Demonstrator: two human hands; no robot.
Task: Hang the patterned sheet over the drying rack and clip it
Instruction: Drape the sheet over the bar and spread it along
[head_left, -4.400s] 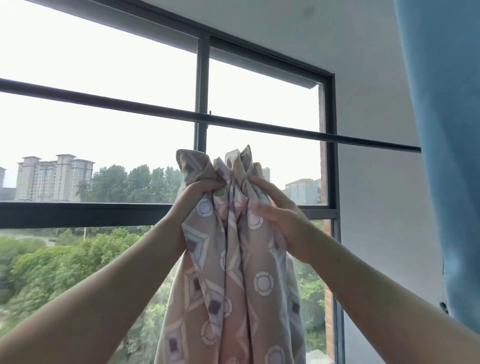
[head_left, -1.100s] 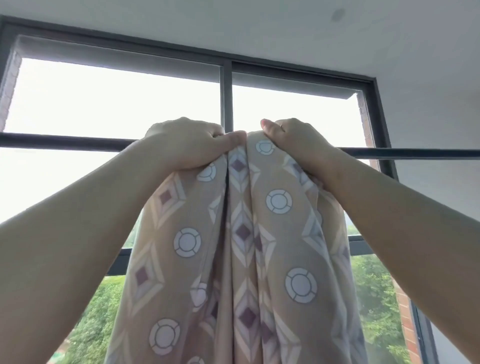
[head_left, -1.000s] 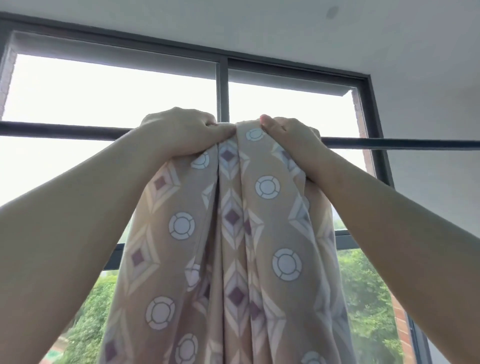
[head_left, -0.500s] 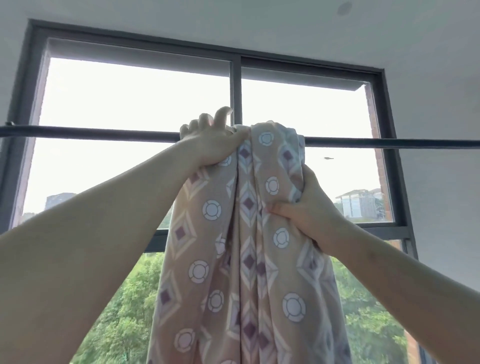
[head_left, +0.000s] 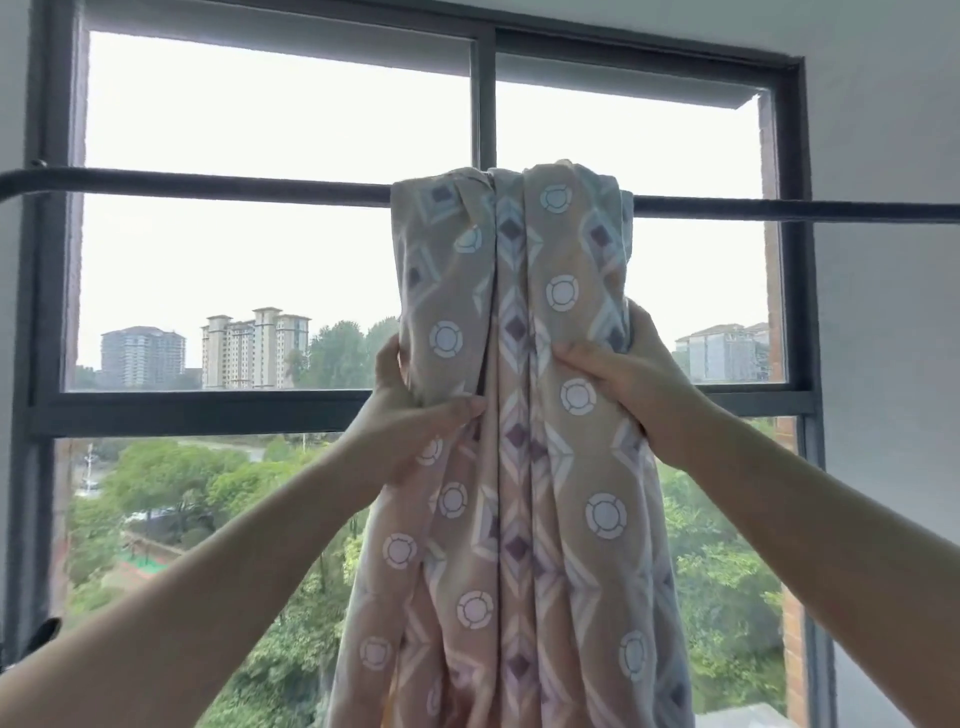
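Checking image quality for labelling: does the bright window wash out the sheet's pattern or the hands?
Head view: window blown out white up top; patterned sheet backlit, but its circles and diamonds read clearly; left hand and right hand evenly lit, not silhouetted.

The drying rack showed as a single dark rail running nearly level in front of the window, from the left edge of the view to the right. Over it, a little right of the middle, lay the patterned sheet, gathered into lengthwise folds so that it covered only a short stretch of the rail. Its fold rested on top of the rail, and the near side hung straight down past the bottom of the view.
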